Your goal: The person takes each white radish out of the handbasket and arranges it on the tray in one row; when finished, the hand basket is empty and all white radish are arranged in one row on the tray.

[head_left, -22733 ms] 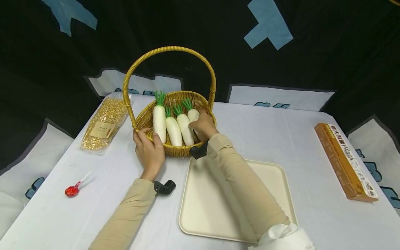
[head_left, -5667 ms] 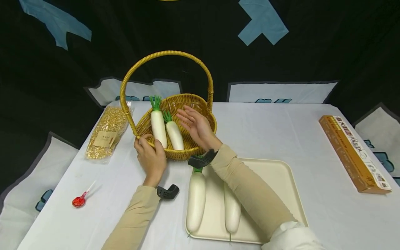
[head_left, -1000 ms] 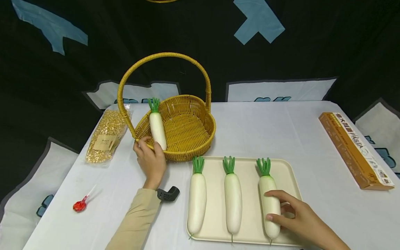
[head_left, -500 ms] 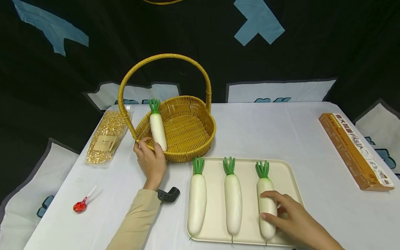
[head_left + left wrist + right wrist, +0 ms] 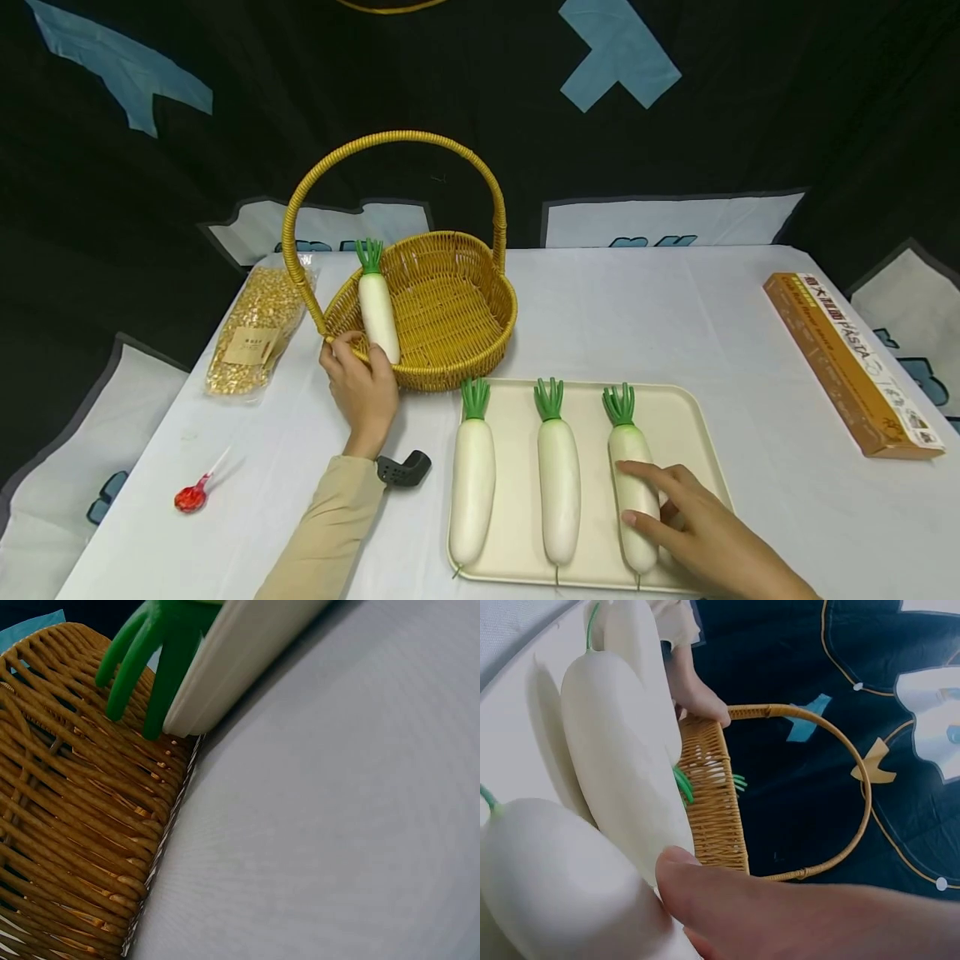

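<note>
Currently, the person's left hand [image 5: 362, 396] grips the near left rim of the wicker basket [image 5: 453, 304], which stands toward the far edge of the table [image 5: 615, 317] and contains one white radish [image 5: 378, 321]. The right hand [image 5: 701, 521] has its grip curled over the rightmost radish [image 5: 636, 496], positioned on the cream tray [image 5: 517, 500] beside two parallel radishes [image 5: 559, 492]. A kernel bag [image 5: 262, 321] occupies the far left corner; a pasta box [image 5: 851, 362] lies along the right edge.
</note>
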{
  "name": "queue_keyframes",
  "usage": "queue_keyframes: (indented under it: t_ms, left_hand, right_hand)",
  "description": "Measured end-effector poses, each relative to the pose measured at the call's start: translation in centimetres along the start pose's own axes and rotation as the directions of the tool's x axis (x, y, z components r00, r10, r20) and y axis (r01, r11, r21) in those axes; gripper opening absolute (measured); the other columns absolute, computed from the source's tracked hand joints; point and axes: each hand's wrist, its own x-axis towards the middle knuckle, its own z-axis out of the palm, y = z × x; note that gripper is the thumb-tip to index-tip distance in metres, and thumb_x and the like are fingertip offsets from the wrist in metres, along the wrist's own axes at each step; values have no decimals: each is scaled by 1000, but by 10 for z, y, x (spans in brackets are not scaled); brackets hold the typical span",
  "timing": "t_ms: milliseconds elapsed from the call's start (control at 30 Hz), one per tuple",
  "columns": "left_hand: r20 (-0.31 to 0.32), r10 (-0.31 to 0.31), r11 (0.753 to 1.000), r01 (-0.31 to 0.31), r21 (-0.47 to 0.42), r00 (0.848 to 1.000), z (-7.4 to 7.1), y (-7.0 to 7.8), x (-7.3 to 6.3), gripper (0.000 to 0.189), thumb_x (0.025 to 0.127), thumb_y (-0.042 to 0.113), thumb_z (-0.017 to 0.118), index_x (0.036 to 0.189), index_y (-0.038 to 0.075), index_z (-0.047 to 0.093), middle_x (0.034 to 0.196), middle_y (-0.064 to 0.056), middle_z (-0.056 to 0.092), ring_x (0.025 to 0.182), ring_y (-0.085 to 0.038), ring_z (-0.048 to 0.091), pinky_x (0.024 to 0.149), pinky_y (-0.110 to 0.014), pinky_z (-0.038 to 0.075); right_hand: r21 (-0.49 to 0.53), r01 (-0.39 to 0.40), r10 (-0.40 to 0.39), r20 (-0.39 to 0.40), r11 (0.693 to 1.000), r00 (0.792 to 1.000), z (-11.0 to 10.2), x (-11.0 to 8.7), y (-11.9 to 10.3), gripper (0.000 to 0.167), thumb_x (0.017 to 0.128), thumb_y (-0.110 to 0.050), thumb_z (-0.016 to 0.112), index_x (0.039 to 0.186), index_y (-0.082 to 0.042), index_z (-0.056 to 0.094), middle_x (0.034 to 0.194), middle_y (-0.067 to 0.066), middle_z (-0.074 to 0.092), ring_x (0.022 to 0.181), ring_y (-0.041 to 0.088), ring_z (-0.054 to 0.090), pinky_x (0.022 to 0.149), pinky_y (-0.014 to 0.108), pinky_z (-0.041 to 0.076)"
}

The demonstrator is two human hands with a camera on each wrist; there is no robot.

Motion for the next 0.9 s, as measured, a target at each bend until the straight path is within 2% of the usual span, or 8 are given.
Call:
queue_keyframes:
  t_ms: [133, 300, 500, 700, 900]
  left_hand:
    - [-6, 2, 1000, -2, 0, 1000, 0, 0, 0, 33, 85, 25, 40, 112, 7, 43, 129, -25, 32, 92, -39, 44, 77, -51, 34]
    - [-13, 9, 1000, -10, -1, 1000, 0, 0, -1, 33, 85, 25, 40, 112, 7, 43, 128, -26, 33, 91, -39, 44, 75, -51, 34]
    - [-20, 12, 1000, -12, 2, 1000, 0, 1, -1, 33, 85, 25, 40, 112, 6, 44, 128, -26, 33, 90, -40, 45, 75, -51, 35]
    - [-16, 13, 1000, -13, 1, 1000, 1, 1, -1, 32, 85, 24, 40, 112, 6, 44, 128, -26, 33, 90, -39, 44, 74, -51, 35]
    - [-23, 14, 1000, -14, 1, 1000, 1, 0, 0, 32, 85, 24, 40, 111, 6, 44, 128, -26, 33, 88, -40, 45, 74, -52, 35]
  right_hand:
    - [-12, 5, -5, -6, 1000, 1000, 0, -1, 0, 51, 84, -42, 57, 132, -33, 41, 97, 3, 46, 70, -2, 40, 56, 18, 35]
    - [-52, 21, -24, -65, 998, 998, 1, -1, 0, 54, 84, -40, 59, 134, -35, 38, 101, 2, 46, 72, -1, 39, 58, 17, 35]
    - [-55, -26, 23, -51, 998, 998, -2, 0, -1, 57, 84, -44, 57, 136, -36, 34, 110, 6, 46, 70, -1, 40, 59, 17, 37]
    - [-75, -38, 32, -76, 996, 997, -3, 0, 0, 60, 83, -45, 58, 137, -36, 33, 110, 4, 47, 72, 0, 41, 61, 19, 37]
    - [-62, -19, 12, -114, 998, 993, -4, 0, 4, 61, 82, -41, 60, 137, -29, 35, 106, 5, 47, 71, -2, 41, 59, 18, 36]
